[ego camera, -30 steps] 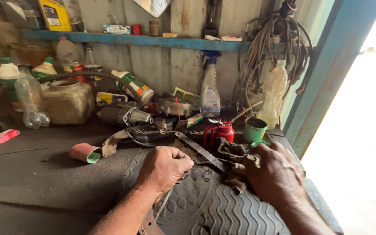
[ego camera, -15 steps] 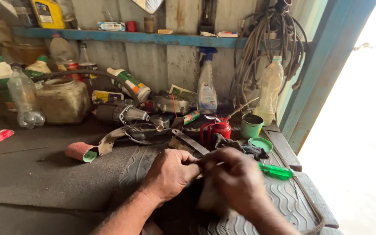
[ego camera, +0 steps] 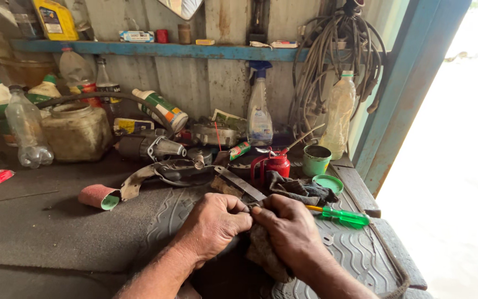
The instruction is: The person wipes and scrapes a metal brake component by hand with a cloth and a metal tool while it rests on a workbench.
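Your left hand [ego camera: 212, 224] and right hand [ego camera: 287, 232] meet knuckle to knuckle over the tyre tread [ego camera: 355, 254] that lies across the near right part of the workbench [ego camera: 40, 221]. Both are closed: the right one is wrapped around a dirty rag [ego camera: 261, 256] that hangs below its palm, and the left pinches something small at the point where the fingertips meet; what that is, you cannot tell from here, since the fingers cover it. A flat metal file [ego camera: 240, 184] runs from behind your left knuckles toward the back of the bench, and it looks as if its near end may be what you are gripping. Just beside your right hand lies a green-handled screwdriver [ego camera: 343, 216], its shaft pointing at your knuckles, so a sideways sweep of the rag could knock it toward the right edge. Behind it, near the right rear corner, a green lid [ego camera: 327, 183] and an open green tin [ego camera: 316, 160] stand close to a red oil can [ego camera: 273, 165]; a snagged cloth could tip either. A slip of the rag would likely bring bare fingers onto the metal.
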